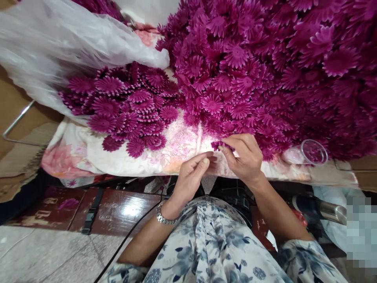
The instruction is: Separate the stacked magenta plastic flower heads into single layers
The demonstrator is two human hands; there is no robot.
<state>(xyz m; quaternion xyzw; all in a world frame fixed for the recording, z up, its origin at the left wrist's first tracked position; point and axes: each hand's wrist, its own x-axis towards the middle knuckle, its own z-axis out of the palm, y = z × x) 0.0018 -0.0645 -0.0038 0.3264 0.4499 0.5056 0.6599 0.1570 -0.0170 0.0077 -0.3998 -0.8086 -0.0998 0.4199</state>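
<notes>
Between the thumb and fingers of my right hand (246, 156) is a purple artificial flower piece (216, 145), seen edge-on. Just left of it and lower, my left hand (191, 175) has its thumb pressed against the fingers; whatever may be in that pinch is too small or hidden. The two hands are close together over the front edge of a floral cloth (156, 165). Beyond them rises a large heap of loose purple flower pieces (235, 84). Neater stacks of similar flower pieces (126, 110) lie to the left on the cloth.
A translucent plastic bag (79, 39) lies over the back left. A clear plastic cup (313, 152) rests on its side at the right edge of the cloth. Lower right is a dark bottle with a steel end (332, 212). A brown bench (123, 212) stands below the cloth's edge.
</notes>
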